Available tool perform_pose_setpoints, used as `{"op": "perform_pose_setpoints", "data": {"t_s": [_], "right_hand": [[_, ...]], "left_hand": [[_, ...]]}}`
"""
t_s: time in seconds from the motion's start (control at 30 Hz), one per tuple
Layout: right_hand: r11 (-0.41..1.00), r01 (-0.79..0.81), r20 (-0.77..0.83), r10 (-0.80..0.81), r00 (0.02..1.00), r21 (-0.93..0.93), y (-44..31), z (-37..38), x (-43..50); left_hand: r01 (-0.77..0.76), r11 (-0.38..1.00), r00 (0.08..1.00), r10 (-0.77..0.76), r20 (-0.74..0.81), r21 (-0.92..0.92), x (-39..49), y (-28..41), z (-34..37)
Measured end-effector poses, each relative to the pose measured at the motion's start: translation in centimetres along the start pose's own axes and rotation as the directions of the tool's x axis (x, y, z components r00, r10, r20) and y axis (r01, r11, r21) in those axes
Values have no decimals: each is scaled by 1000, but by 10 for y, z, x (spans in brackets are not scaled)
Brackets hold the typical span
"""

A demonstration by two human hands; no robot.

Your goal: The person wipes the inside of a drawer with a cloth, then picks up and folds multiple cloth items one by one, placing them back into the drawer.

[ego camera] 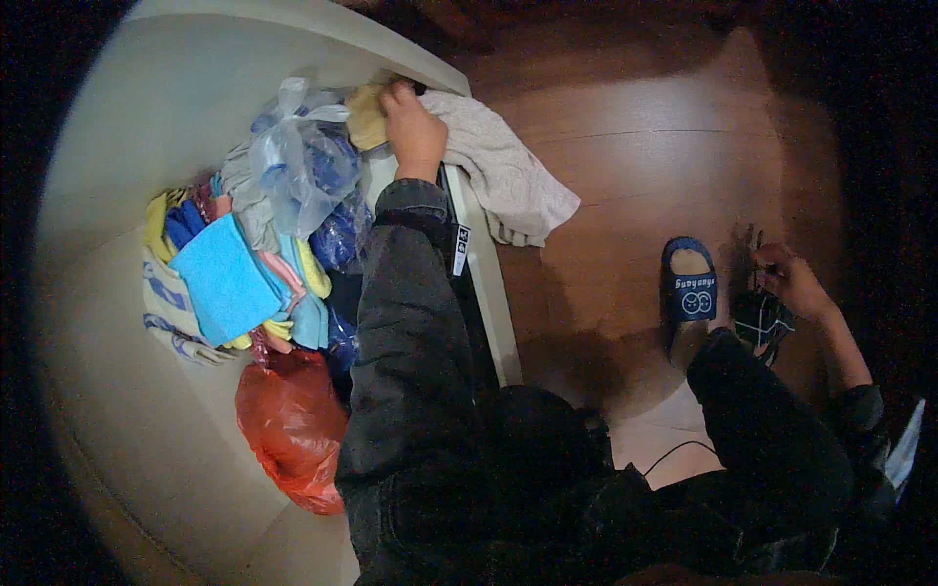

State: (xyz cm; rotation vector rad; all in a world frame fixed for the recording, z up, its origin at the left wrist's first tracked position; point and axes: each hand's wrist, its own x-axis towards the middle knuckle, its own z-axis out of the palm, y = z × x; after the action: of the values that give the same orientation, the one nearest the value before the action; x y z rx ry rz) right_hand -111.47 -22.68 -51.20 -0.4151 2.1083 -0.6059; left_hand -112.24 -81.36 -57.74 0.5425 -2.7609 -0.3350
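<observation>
My left hand reaches to the corner of a pale open drawer or box, fingers curled down between a yellow cloth and a light grey towel. The towel hangs over the pale rim. Whether the fingers grip anything is hidden. At the far right, my right hand is low over the floor, with thumb and fingers bent close together. It is beside a dark object with thin white lines, too dark to identify. A thin dark piece near the fingertips is unclear.
Left of my arm lie a clear plastic bag, a bright blue cloth on several folded cloths, and a red plastic bag. A navy slipper on my foot rests on the wooden floor. A thin cable curves below.
</observation>
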Motion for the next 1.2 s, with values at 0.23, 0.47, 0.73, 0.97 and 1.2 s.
{"op": "perform_pose_setpoints", "data": {"t_s": [0.23,0.47,0.73,0.97,1.2], "right_hand": [[995,-51,-2,51,999,88,-5,-2,0],[993,-76,38,73,997,94,-15,0,8],[983,-140,-16,142,990,115,-17,3,-15],[985,-35,1,35,999,170,-28,12,-3],[973,113,-11,-113,994,200,-38,27,27]], "left_hand": [[-109,986,990,95,-107,-128,5,-13,-6],[32,948,999,-29,14,-317,0,-38,-42],[-50,996,998,48,-31,-80,24,-27,11],[-129,982,992,129,-11,-136,-32,-8,-24],[-84,976,952,138,273,-202,-90,-7,-95]]}}
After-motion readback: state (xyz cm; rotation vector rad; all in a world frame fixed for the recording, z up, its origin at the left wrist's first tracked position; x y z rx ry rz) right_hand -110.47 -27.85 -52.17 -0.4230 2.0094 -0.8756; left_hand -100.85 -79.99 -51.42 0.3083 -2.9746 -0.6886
